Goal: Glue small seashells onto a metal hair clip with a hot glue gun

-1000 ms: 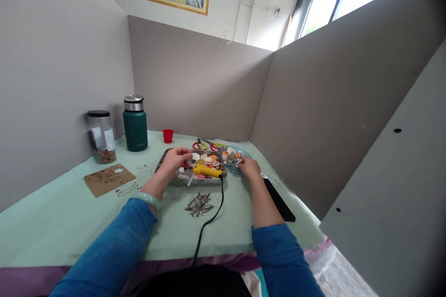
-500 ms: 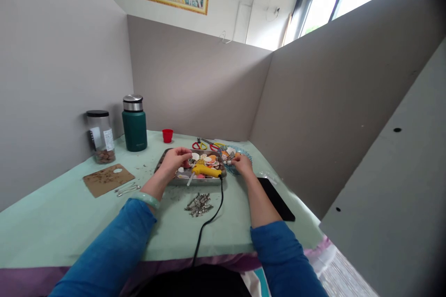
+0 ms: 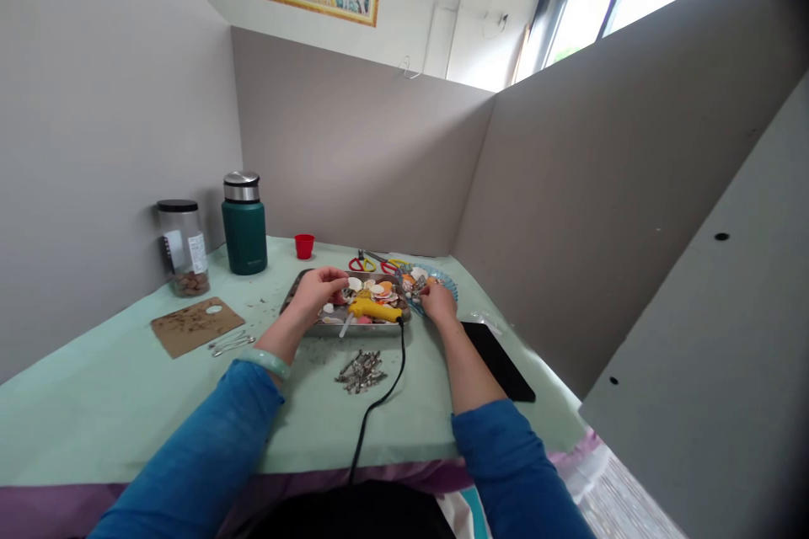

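My left hand [image 3: 321, 288] is over the left side of a metal tray [image 3: 314, 329], fingertips pinched together; anything between them is too small to make out. Colourful flat pieces, white, orange and pink [image 3: 381, 290], fill the tray. Across its front lies a yellow hot glue gun [image 3: 374, 308], a clear glue stick poking out at its left end. My right hand [image 3: 441, 301] reaches into a blue glass dish [image 3: 450, 280] of small mixed trinkets [image 3: 415, 278]. Its fingers are closed at the tips, and what they grip is hidden.
A pile of metal clips [image 3: 361, 371] lies before the tray, beside the black cord [image 3: 377, 404]. Leftward are safety pins [image 3: 231, 344], a brown board [image 3: 197, 327], a jar [image 3: 183, 248] and a green flask [image 3: 244, 227]. Behind stand a red cup [image 3: 304, 247] and scissors [image 3: 362, 263]. A black tablet-like slab [image 3: 498, 360] lies right.
My right hand has shifted slightly within the blue dish, its forearm moving a little left. My left hand and the things on the table have stayed put.
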Motion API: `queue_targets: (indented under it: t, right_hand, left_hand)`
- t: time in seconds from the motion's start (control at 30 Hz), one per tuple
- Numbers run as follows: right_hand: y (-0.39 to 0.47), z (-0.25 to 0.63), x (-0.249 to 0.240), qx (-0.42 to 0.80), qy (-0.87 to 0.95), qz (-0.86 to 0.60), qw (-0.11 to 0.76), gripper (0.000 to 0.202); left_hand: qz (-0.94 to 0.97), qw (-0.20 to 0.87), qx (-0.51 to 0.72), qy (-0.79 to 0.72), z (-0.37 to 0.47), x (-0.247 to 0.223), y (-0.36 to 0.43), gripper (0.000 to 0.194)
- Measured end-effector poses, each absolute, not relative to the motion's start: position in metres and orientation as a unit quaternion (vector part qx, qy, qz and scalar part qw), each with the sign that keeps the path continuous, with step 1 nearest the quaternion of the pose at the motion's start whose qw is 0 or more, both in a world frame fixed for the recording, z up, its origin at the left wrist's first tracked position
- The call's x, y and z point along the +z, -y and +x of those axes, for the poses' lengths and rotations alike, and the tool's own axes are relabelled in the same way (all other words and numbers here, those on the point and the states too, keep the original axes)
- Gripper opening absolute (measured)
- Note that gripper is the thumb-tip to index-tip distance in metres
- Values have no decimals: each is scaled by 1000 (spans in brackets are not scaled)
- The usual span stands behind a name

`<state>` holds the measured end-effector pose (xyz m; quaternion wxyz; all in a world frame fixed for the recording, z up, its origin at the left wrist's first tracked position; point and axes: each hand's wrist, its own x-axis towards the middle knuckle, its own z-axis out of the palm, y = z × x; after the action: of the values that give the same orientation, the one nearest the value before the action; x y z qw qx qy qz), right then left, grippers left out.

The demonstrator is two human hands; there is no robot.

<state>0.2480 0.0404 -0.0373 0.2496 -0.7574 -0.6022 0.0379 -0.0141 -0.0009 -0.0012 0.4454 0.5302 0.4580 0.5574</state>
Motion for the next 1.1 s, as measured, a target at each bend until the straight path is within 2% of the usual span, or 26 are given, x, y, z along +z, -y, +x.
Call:
queue_targets:
  t: [0.23, 0.43, 0.67, 0.87, 1.1]
  right_hand:
    - [-32, 247, -28, 21, 625, -747, 225, 23]
    - [-32, 247, -30, 27, 637, -755, 153, 21]
    - [-36, 248, -34, 30, 640, -755, 141, 21]
    - [-38, 249, -36, 39, 625, -762, 166, 20]
    - [-40, 249, -34, 72, 609, -744, 265, 18]
  left_hand:
    - [531, 445, 559, -455, -14, -1, 0, 27]
    - [530, 449, 561, -450, -14, -2, -1, 26]
    - [530, 446, 559, -455, -14, 0, 1, 27]
    - [530, 446, 560, -454, -14, 0, 1, 28]
    - [534, 444, 559, -452, -14, 0, 1, 30]
